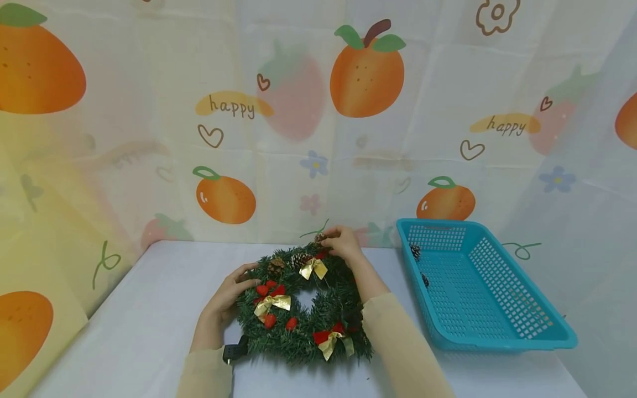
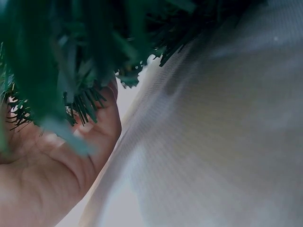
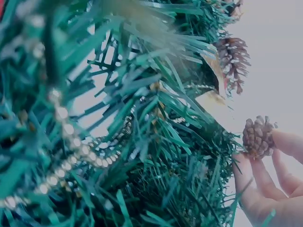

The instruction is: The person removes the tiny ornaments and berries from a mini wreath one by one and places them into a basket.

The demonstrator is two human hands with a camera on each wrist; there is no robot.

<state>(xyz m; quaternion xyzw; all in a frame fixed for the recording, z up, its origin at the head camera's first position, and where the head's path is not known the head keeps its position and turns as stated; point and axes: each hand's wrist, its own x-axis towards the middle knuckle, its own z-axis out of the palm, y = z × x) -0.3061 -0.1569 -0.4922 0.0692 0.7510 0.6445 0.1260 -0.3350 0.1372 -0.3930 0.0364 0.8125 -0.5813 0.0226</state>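
A green artificial wreath (image 1: 288, 345) lies on the white table, trimmed with gold bows (image 1: 313, 268), red berries (image 1: 270, 321) and bead strings (image 3: 71, 137). Along its left edge my left hand (image 1: 225, 294) holds it, the fingers curving over the greenery; needles hide part of the palm in the left wrist view. At the wreath's upper right edge, my right hand (image 1: 343, 243) pinches a small brown pine cone (image 3: 258, 137) between thumb and fingers. Other pine cones (image 1: 275, 267) sit along the wreath's upper part, one with whitish tips (image 1: 300, 260).
To the right stands a turquoise plastic basket (image 1: 512, 344) with perforated sides. Two pine cones (image 1: 415, 251) lie by its left wall. A small black device (image 1: 235, 351) is at my left wrist. Behind the table hangs a fruit-printed cloth (image 1: 298, 188).
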